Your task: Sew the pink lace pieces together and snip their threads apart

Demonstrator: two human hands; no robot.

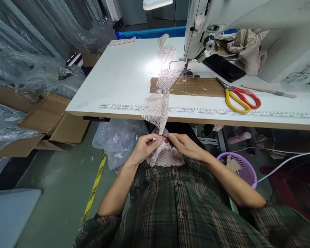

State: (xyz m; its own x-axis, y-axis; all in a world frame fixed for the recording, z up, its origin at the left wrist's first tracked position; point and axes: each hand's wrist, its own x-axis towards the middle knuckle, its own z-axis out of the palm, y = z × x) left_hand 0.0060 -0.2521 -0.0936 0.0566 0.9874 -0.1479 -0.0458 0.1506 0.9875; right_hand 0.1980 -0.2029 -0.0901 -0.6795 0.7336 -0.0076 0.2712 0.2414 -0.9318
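Note:
A long strip of pale pink lace (158,103) runs from the sewing machine (222,27) across the white table (119,82) and hangs over its front edge into my lap. My left hand (144,148) and my right hand (184,144) are both below the table edge, close together, each pinching the lace bunched in my lap. A thin dark object shows between the fingertips; I cannot make out what it is.
Red-and-yellow scissors (239,96) and a black phone (223,67) lie on the table right of the needle. A purple basket (244,168) stands under the table at right. Cardboard boxes (54,120) and plastic-wrapped bundles (28,75) fill the floor at left.

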